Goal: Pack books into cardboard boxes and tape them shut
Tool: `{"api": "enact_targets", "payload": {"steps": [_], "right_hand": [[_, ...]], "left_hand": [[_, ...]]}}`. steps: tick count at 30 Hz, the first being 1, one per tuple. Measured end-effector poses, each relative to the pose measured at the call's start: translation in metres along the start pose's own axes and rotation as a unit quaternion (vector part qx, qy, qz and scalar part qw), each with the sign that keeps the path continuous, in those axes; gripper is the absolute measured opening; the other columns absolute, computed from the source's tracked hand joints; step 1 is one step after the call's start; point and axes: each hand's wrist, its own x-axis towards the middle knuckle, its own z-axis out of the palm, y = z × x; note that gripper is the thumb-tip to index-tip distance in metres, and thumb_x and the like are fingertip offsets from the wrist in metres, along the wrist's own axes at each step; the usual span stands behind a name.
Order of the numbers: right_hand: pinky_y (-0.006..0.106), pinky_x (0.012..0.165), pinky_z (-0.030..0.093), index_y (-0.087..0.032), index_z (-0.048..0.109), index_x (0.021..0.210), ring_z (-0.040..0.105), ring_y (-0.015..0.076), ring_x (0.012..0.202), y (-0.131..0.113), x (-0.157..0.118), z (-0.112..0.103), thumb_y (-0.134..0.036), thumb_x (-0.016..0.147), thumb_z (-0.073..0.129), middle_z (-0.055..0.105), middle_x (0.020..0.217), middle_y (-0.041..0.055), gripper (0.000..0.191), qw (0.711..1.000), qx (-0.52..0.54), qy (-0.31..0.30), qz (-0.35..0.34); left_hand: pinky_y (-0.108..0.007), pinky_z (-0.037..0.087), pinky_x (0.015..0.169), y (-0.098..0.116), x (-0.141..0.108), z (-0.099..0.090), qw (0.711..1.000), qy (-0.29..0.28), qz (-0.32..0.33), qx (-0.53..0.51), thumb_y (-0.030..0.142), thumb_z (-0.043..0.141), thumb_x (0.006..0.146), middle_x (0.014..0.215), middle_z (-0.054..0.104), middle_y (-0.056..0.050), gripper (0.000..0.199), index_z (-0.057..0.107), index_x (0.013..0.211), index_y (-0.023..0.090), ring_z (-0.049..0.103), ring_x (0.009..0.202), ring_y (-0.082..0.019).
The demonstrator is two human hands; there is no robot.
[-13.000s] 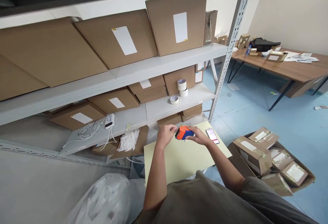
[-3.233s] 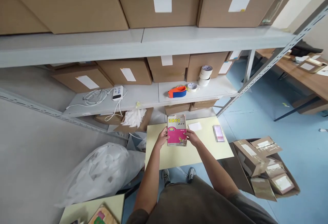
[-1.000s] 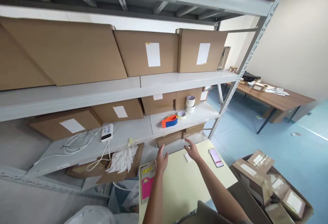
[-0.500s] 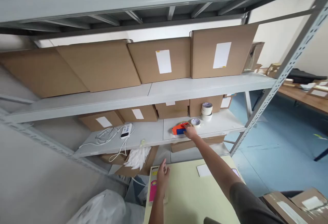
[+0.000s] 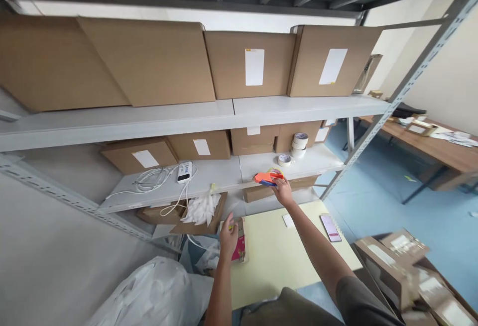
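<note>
An orange and blue tape dispenser (image 5: 264, 177) is in my right hand (image 5: 283, 192), held at the front edge of the middle shelf. Part of a yellowish roll shows behind it. Over the left side of the pale yellow table (image 5: 269, 246), my left hand (image 5: 228, 236) is empty with its fingers apart. It is nearest to a pink and brown printed box (image 5: 240, 247) and covers part of it. A roll of white tape (image 5: 284, 160) lies on the shelf behind the dispenser, beside a stack of tape rolls (image 5: 299, 145).
Cardboard boxes (image 5: 254, 62) line the grey rack's shelves. A white power strip (image 5: 184, 172) with coiled cable lies on the left. White filling (image 5: 202, 209) sits in an open box below. A phone (image 5: 330, 227) and white card (image 5: 288, 221) lie on the table. Cartons (image 5: 388, 266) stand to the right.
My right hand has drawn the tape dispenser up and off the shelf surface toward me. My left hand stays over the table's left side. The view has shifted, showing more of the table.
</note>
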Motion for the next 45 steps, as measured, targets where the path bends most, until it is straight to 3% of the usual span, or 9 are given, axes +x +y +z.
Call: {"api": "enact_targets", "payload": {"steps": [6, 13, 17, 24, 28, 32, 36, 41, 45], "right_hand": [[0.054, 0.117, 0.046, -0.022, 0.073, 0.119, 0.070, 0.0306, 0.117, -0.020, -0.080, -0.031, -0.038, 0.104, 0.062, 0.077, 0.119, 0.0134, 0.024, 0.992, -0.096, 0.070, -0.037], [0.056, 0.118, 0.046, -0.023, 0.073, 0.116, 0.071, 0.0303, 0.118, -0.013, -0.171, -0.076, -0.036, 0.104, 0.063, 0.078, 0.120, 0.0138, 0.020, 0.988, -0.146, 0.054, 0.021], [0.056, 0.115, 0.049, -0.021, 0.074, 0.110, 0.070, 0.0309, 0.121, 0.020, -0.222, -0.095, -0.032, 0.102, 0.066, 0.078, 0.120, 0.0157, 0.015, 0.988, -0.140, 0.028, 0.052], [0.056, 0.111, 0.051, -0.022, 0.075, 0.100, 0.072, 0.0317, 0.116, 0.101, -0.319, -0.133, -0.023, 0.096, 0.069, 0.079, 0.111, 0.0143, 0.007, 0.979, -0.143, -0.033, 0.143], [0.052, 0.109, 0.052, -0.021, 0.075, 0.097, 0.072, 0.0317, 0.112, 0.143, -0.358, -0.159, -0.022, 0.094, 0.069, 0.079, 0.110, 0.0137, 0.007, 0.968, -0.142, -0.073, 0.191], [0.046, 0.108, 0.051, -0.020, 0.076, 0.098, 0.072, 0.0315, 0.112, 0.175, -0.371, -0.163, -0.021, 0.092, 0.069, 0.080, 0.109, 0.0126, 0.009, 0.952, -0.126, -0.143, 0.240], [0.039, 0.111, 0.046, -0.020, 0.078, 0.106, 0.070, 0.0302, 0.121, 0.195, -0.363, -0.135, -0.020, 0.091, 0.069, 0.080, 0.119, 0.0116, 0.018, 0.922, -0.118, -0.227, 0.290], [0.037, 0.117, 0.037, -0.020, 0.075, 0.126, 0.065, 0.0270, 0.130, 0.202, -0.348, -0.096, -0.019, 0.094, 0.065, 0.075, 0.135, 0.0125, 0.034, 0.877, -0.154, -0.293, 0.348], [0.039, 0.112, 0.039, -0.021, 0.076, 0.123, 0.069, 0.0275, 0.121, 0.199, -0.333, -0.085, -0.021, 0.095, 0.064, 0.079, 0.122, 0.0117, 0.030, 0.849, -0.176, -0.327, 0.375]], "left_hand": [[-0.042, 0.060, 0.103, 0.002, -0.001, 0.012, 0.997, -0.032, 0.004, -0.064, 0.052, 0.065, 0.096, 0.140, 0.071, -0.016, 0.051, 0.068, 0.137, 0.022, 0.070, 0.127, -0.028], [-0.042, 0.060, 0.103, 0.022, 0.001, 0.055, 0.992, -0.071, 0.003, -0.109, 0.051, 0.071, 0.094, 0.145, 0.068, -0.017, 0.054, 0.068, 0.139, 0.022, 0.068, 0.130, -0.030], [-0.040, 0.061, 0.101, 0.026, -0.012, 0.088, 0.991, -0.085, 0.000, -0.108, 0.053, 0.070, 0.094, 0.143, 0.069, -0.017, 0.055, 0.068, 0.139, 0.021, 0.067, 0.130, -0.030], [-0.040, 0.061, 0.100, 0.028, -0.057, 0.143, 0.993, -0.093, -0.020, -0.063, 0.051, 0.069, 0.094, 0.141, 0.070, -0.018, 0.052, 0.068, 0.137, 0.020, 0.068, 0.128, -0.029], [-0.041, 0.060, 0.102, 0.028, -0.083, 0.166, 0.994, -0.097, -0.032, -0.041, 0.053, 0.068, 0.095, 0.142, 0.069, -0.017, 0.053, 0.068, 0.137, 0.022, 0.069, 0.126, -0.028], [-0.042, 0.060, 0.099, 0.024, -0.107, 0.178, 0.995, -0.088, -0.048, -0.014, 0.053, 0.067, 0.094, 0.143, 0.069, -0.017, 0.053, 0.068, 0.137, 0.022, 0.069, 0.124, -0.029], [-0.041, 0.061, 0.097, 0.014, -0.128, 0.176, 0.995, -0.070, -0.063, 0.011, 0.053, 0.066, 0.095, 0.141, 0.069, -0.017, 0.052, 0.068, 0.136, 0.022, 0.070, 0.123, -0.028], [-0.040, 0.061, 0.097, 0.004, -0.145, 0.162, 0.995, -0.054, -0.077, 0.044, 0.053, 0.064, 0.095, 0.140, 0.070, -0.017, 0.053, 0.068, 0.137, 0.022, 0.070, 0.123, -0.028], [-0.040, 0.062, 0.096, 0.002, -0.151, 0.158, 0.993, -0.052, -0.085, 0.056, 0.053, 0.065, 0.096, 0.142, 0.069, -0.016, 0.052, 0.067, 0.138, 0.023, 0.070, 0.123, -0.027]]}}
